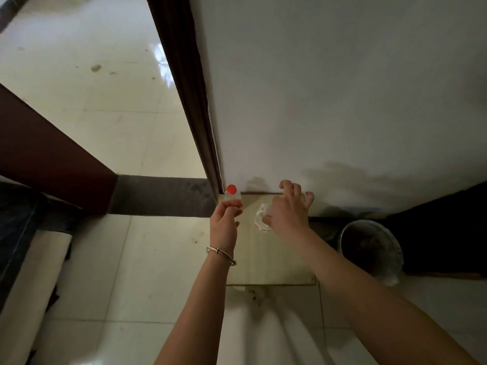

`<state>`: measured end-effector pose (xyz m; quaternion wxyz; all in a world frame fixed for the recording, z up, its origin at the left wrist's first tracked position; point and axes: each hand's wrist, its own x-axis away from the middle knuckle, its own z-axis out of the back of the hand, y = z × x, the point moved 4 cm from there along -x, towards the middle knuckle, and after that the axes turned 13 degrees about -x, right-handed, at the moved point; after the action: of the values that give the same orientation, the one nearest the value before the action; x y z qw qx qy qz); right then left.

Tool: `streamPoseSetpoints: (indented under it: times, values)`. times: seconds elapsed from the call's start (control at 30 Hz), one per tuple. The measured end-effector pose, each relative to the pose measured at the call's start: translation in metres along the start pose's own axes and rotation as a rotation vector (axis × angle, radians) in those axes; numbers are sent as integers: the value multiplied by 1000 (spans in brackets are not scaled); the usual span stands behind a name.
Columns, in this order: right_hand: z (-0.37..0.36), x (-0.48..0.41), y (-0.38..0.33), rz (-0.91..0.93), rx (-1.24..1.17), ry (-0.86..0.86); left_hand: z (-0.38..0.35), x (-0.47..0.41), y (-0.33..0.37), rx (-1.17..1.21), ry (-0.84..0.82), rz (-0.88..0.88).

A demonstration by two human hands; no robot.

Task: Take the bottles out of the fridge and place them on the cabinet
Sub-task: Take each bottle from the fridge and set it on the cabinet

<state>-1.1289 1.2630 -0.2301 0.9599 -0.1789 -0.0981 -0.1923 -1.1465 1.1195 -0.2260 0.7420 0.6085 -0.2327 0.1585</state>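
Arms (200, 299) are stretched over the cabinet (274, 262): red-cap bottle (232, 194) pinched by left hand (224, 222), clear bottle (261, 219) gripped by right hand (287, 209). Placing step, probably; both need standing up, then releasing.

The person is wearing a thin silver-coloured bangle (220, 255) on the wrist just behind the left grip (226, 219). From where I stand it is looking like two slim metal strands running close together. A small raised knot is showing on the part farther from the right grip (287, 212), and a little bead is showing at the end nearer it. Behind the grips, the left forearm (200, 306) and the right forearm (369, 291) are showing bare all the way back.
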Motion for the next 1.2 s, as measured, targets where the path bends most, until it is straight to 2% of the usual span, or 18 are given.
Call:
streamPoseSetpoints:
  times: [0.67,1.2]
  values:
    - [-83,-106,11,-104,111,-163,-6,-84,-17,2,23,119]
    - [-95,-135,11,-62,94,-149,-12,-96,-25,-23,9,148]
